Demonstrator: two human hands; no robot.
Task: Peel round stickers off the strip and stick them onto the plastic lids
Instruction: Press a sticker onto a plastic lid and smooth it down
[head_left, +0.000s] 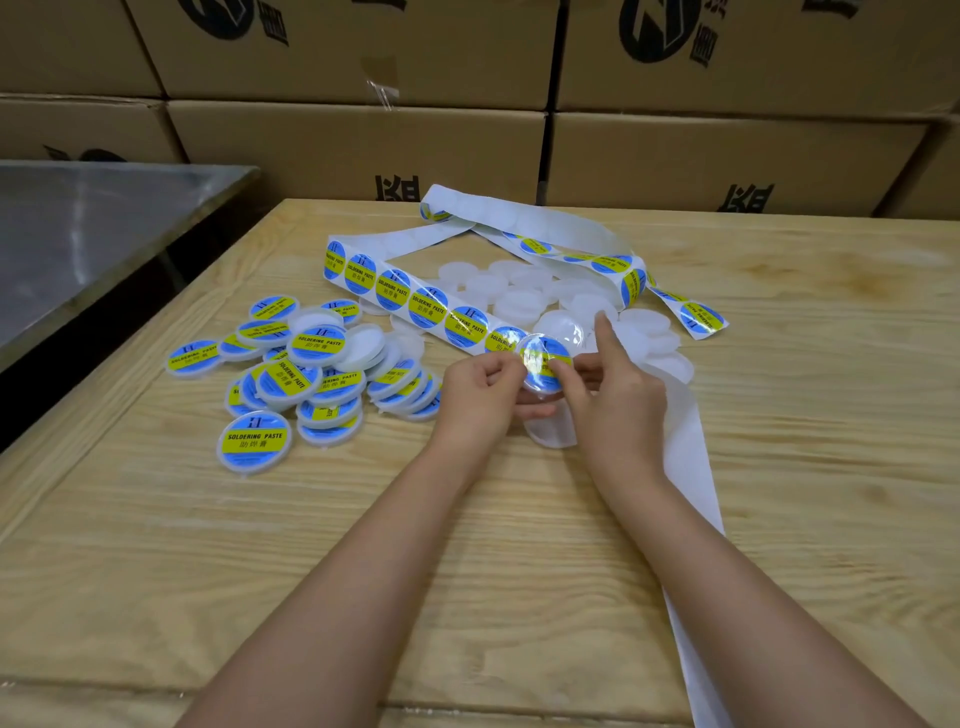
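At the middle of the bench (208, 545) a stickered lid (545, 364) is gripped by the curled left hand (480, 389) and pinched by the right hand (618, 387), labelled lids (306, 374) are heaped towards the left edge, and the strip (428, 306) is draped over plain lids (519, 304) farther back.

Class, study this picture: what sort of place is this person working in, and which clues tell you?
Probably a warehouse or small factory packing area: stacked cardboard cartons behind the wooden table, a pile of labelled lids, and a long sticker strip for labelling more.
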